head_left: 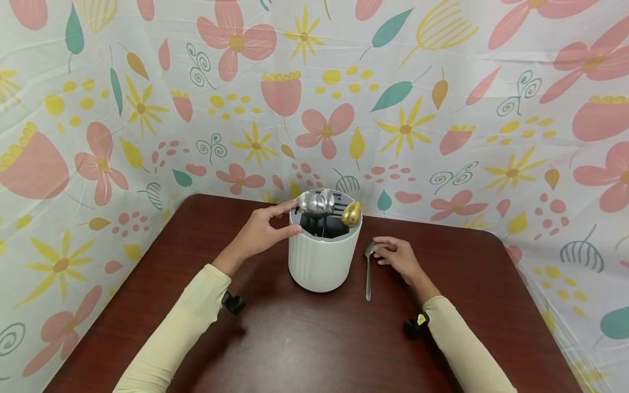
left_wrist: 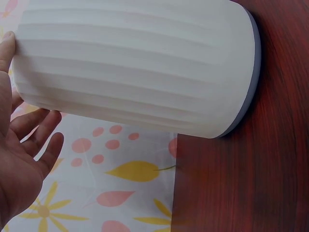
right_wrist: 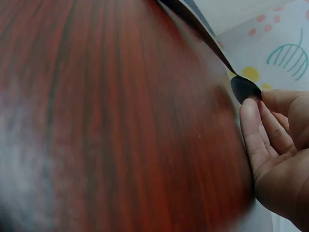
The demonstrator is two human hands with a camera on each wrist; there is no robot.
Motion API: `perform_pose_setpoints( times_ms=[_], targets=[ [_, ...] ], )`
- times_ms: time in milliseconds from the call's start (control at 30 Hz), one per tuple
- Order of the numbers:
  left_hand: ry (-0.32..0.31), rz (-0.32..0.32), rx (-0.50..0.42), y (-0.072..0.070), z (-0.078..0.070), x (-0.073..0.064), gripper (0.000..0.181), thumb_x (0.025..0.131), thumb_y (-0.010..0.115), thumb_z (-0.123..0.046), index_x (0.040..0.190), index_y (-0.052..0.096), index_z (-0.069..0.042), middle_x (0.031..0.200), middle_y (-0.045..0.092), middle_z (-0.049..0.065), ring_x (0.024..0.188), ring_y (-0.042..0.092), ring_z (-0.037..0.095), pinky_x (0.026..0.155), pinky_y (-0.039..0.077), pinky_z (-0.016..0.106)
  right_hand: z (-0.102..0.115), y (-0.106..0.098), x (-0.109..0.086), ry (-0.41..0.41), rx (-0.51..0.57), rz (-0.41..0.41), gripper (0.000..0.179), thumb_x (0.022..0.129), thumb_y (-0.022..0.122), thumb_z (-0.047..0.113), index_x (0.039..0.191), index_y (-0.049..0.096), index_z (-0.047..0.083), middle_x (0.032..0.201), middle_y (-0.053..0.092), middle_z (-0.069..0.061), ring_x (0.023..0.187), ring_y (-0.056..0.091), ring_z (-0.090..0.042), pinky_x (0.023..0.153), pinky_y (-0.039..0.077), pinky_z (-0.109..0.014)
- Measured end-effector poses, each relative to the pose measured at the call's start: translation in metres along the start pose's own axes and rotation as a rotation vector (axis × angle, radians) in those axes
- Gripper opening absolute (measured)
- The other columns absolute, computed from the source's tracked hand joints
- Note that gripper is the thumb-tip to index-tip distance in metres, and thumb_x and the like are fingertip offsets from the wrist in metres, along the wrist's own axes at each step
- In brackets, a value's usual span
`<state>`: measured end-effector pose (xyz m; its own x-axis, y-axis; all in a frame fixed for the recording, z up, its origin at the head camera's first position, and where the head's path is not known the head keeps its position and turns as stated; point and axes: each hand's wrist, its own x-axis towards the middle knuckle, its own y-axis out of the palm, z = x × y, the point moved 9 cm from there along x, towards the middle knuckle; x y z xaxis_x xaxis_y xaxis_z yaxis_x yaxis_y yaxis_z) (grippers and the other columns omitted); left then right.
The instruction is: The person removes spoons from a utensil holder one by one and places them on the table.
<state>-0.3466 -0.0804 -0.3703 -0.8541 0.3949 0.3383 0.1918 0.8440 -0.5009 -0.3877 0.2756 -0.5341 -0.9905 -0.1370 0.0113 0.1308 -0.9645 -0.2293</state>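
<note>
A white ribbed utensil holder (head_left: 320, 265) stands upright on the table. Silver spoons (head_left: 316, 203) and gold spoons (head_left: 351, 214) stick out of its top, bowls up. My left hand (head_left: 260, 229) touches the holder's left side near the rim with extended thumb and fingers; the left wrist view shows its fingertips (left_wrist: 53, 116) against the ribbed wall. Right of the holder is a silver spoon (head_left: 368, 273), its handle pointing toward the near side. With thumb and fingertips my right hand (head_left: 399, 256) pinches the bowl's edge. In the right wrist view the spoon's bowl (right_wrist: 244, 89) looks dark.
The dark red-brown wooden table (head_left: 295, 349) has rounded far corners. A flower-printed cloth (head_left: 408, 76) hangs behind it and along both sides. Each wrist wears a small black camera, such as the left camera (head_left: 233, 303).
</note>
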Motion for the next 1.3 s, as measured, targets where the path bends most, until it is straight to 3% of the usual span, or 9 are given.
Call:
perform_pose_setpoints(
  times_ms=[300,767,1033,1300],
  targets=[
    [-0.009,0.007,-0.017,0.001,0.004,0.0,0.065,0.091,0.079,-0.039,0.15,0.054,-0.029,0.151,0.053,-0.011,0.132,0.05,0.033,0.107,0.044,0.056,-0.002,-0.002,-0.001,0.031,-0.037,0.01,0.04,0.101,0.066,0.009,0.136,0.059,-0.01,0.118,0.069,-0.03,0.084,0.07,-0.009,0.068,0.06,-0.029],
    [-0.004,-0.002,0.02,-0.001,0.001,-0.001,0.063,0.091,0.078,-0.044,0.149,0.055,-0.032,0.148,0.054,-0.016,0.123,0.053,0.021,0.099,0.05,0.047,0.012,-0.01,-0.017,0.015,-0.235,0.042,0.039,0.098,0.071,0.017,0.131,0.065,-0.003,0.113,0.073,-0.023,0.092,0.072,-0.021,0.073,0.061,-0.032],
    [-0.003,-0.002,0.029,0.0,0.002,-0.002,0.064,0.09,0.079,-0.043,0.149,0.055,-0.031,0.149,0.054,-0.015,0.122,0.053,0.022,0.1,0.049,0.048,0.051,-0.014,-0.036,-0.107,-0.449,0.061,0.041,0.095,0.076,0.027,0.129,0.07,0.006,0.111,0.076,-0.01,0.091,0.073,-0.025,0.071,0.059,-0.032],
    [0.006,-0.002,0.034,0.0,0.0,-0.001,0.064,0.091,0.078,-0.043,0.149,0.055,-0.03,0.149,0.054,-0.014,0.121,0.054,0.021,0.098,0.05,0.045,0.1,-0.017,-0.056,-0.199,-0.567,0.015,0.036,0.096,0.073,0.041,0.125,0.072,0.021,0.111,0.076,0.002,0.102,0.069,-0.015,0.079,0.053,-0.029]
  ],
)
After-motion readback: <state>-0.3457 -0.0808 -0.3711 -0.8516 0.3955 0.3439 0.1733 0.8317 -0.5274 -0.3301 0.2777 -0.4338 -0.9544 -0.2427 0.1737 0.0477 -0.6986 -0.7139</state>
